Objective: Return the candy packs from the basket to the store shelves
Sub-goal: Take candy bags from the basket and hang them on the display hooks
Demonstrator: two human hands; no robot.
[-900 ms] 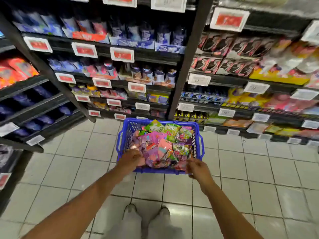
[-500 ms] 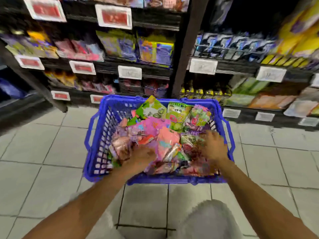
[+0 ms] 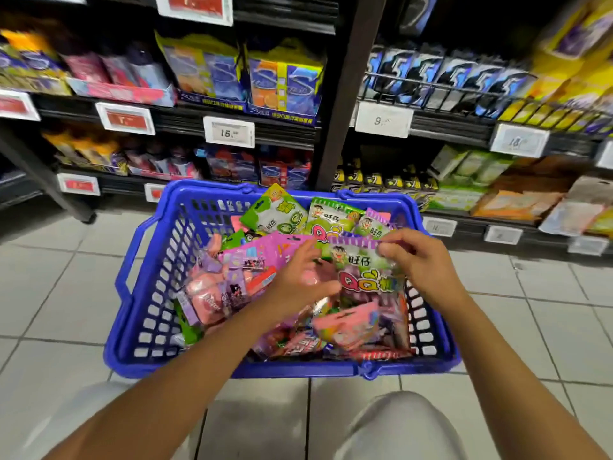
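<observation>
Right hand (image 3: 418, 264) pinching the purple top edge of a QQ candy pack (image 3: 366, 277), thumb and fingers closed on it, pack raised upright over the heap. Left hand (image 3: 300, 277) loosely curled, resting on the pile just beside that pack; whether gripping anything, cannot tell. Both forearms reaching in from the near side.

Held pack: purple header strip, green upper part with a cartoon face, red and yellow "QQ" lettering, dark lower part.

Blue basket (image 3: 146, 313) underneath, on the tiled floor (image 3: 56, 293), slotted walls, handles folded down along the rim. Filled to the brim with candy packs: green QQ packs (image 3: 282, 214) propped against the far wall, a magenta pack (image 3: 252, 252) lying flat in the middle, pink pouches (image 3: 209, 295) at the left, more pink and red ones along the near wall.

Beyond the basket, dark store shelves (image 3: 185, 116) stocked with boxed and bagged sweets, price tags (image 3: 229, 131) clipped along the front edges, a black upright post (image 3: 345, 104) between two bays. Light-coloured knee (image 3: 404, 423) at the bottom edge.
</observation>
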